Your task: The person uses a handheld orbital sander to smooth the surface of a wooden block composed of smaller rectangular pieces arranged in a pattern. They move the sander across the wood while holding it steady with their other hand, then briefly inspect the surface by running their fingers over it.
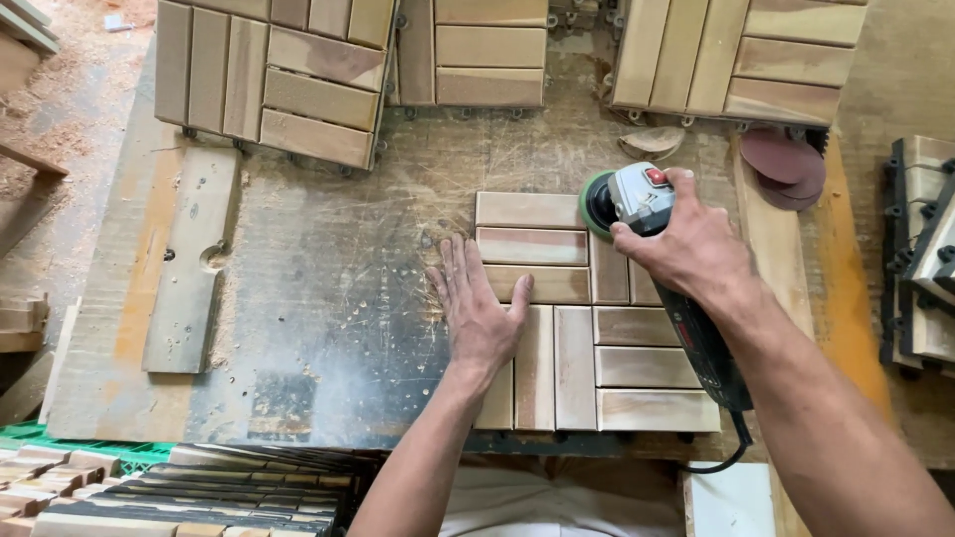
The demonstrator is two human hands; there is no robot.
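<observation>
Hands on slatted wooden tile [597, 338]: left hand [479, 310] spread flat, right hand [686, 247] clenched around grey sander [637, 199].

Scratched, dusty workbench [328, 298] carries a slatted wooden tile [597, 338] at centre; more tiles [269, 80] line the far edge; sanding discs [786, 164] right; a drilled plank [189, 259] left.

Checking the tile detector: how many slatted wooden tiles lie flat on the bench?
4. One tile under the left hand and the sander; three along the far edge: left, middle, right. Stacks at the frame edges not counted.
</observation>
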